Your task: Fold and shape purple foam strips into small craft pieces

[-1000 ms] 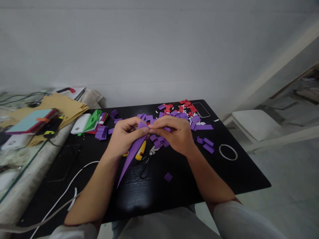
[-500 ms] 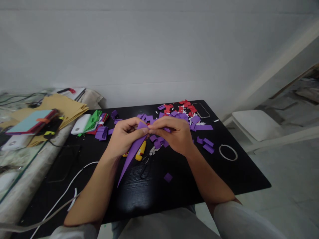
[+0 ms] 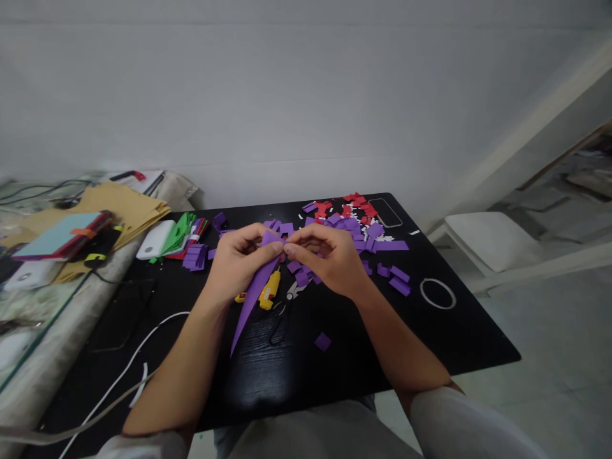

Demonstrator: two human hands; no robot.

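One purple strip (image 3: 249,301) held above a black table (image 3: 329,370)

Head view: I see the left hand (image 3: 239,261) grip it between thumb and fingers, the right hand (image 3: 329,258) pinch its upper end. Below lies a yellow tool (image 3: 269,291).

Solid purple tapering paper strip (image 3: 253,292); matching purple square paper bit (image 3: 323,342). Red folded paper pieces (image 3: 368,209), white paper scraps (image 3: 384,237). Black rectangular counter (image 3: 339,373), faint wood-grain pattern. Yellow tool (image 3: 269,291). Plain grey wall (image 3: 306,95).
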